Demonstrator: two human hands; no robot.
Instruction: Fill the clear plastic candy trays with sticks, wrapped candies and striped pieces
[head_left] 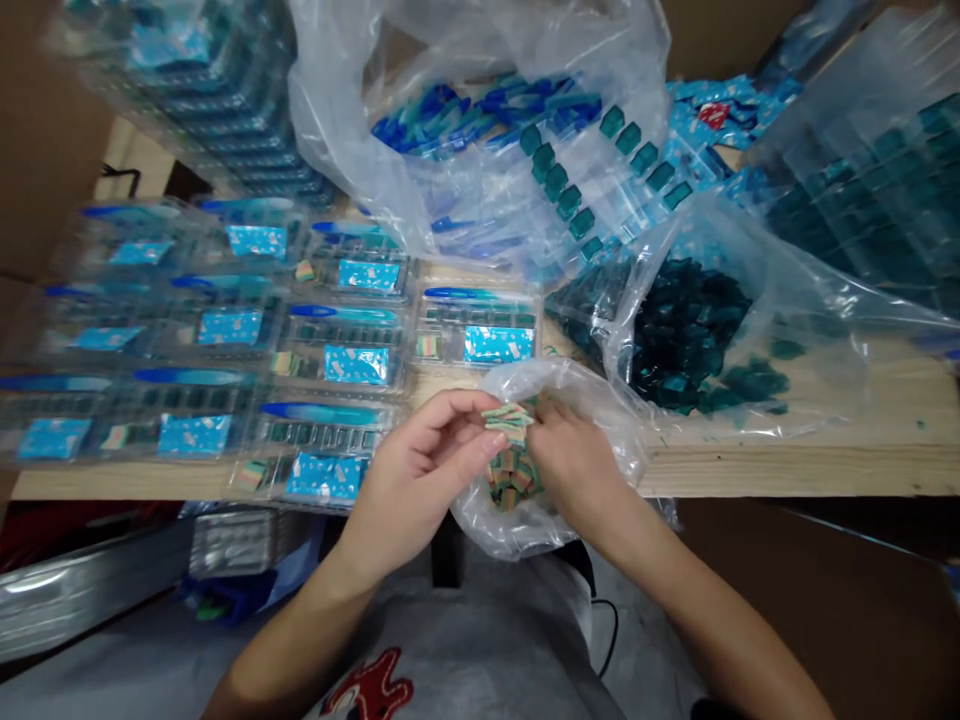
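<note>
Clear trays (451,348) bearing blue packets (326,475) are set out in rows at the left. A small stack of striped pieces (508,422) is pinched between thumb and fingers of the left hand (427,460), above an open plastic bag (487,535) – the stack could be fanned apart and dropped by uneven pressure. The right hand's (574,455) fingers are curled beside the stack; whether anything is gripped cannot be told. Farther right, dark teal pieces (690,320) are held in another bag (810,270) – its loose film could be snagged by a sweeping forearm.
</note>
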